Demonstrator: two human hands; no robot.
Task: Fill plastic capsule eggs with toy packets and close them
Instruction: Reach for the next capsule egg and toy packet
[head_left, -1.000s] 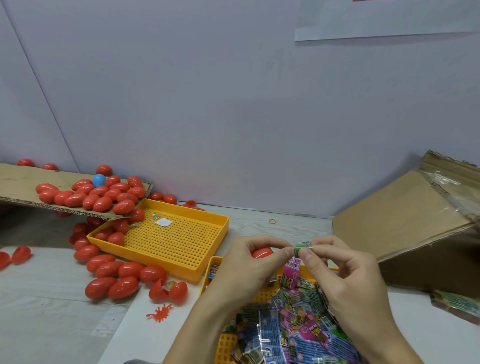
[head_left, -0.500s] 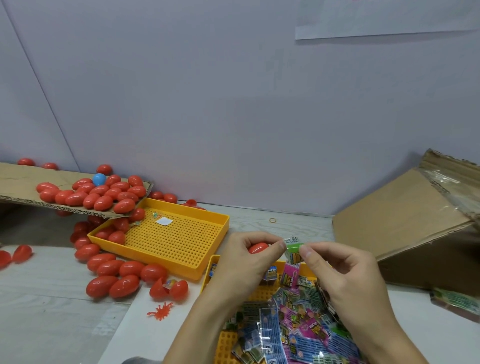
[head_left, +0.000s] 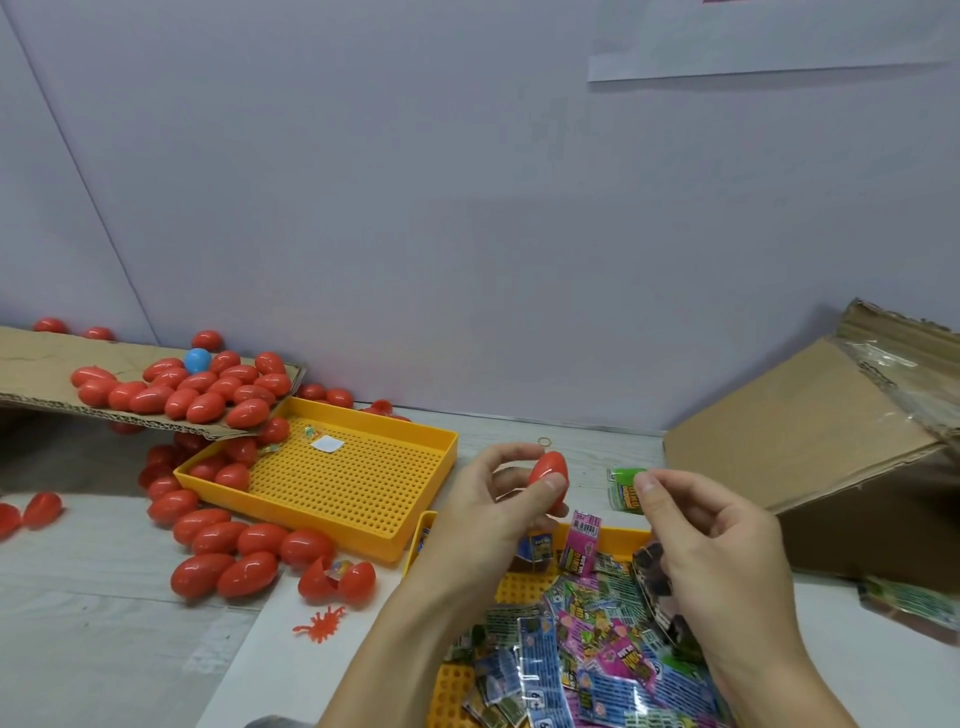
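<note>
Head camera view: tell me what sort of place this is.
Probably a small hand-packing workstation, not a shop or home play area. Dozens of closed red eggs are heaped beside a perforated yellow tray, a second tray holds a bulk pile of toy packets, and an opened cardboard carton lies alongside.

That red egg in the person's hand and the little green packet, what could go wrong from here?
The left hand holds the red egg only between thumb and fingertips, so it might slip onto the packets in the yellow tray. The right hand pinches the green packet by one edge, apart from the egg; it could drop or go in crooked. An overstuffed egg may stay open, like the split egg on the table.
</note>
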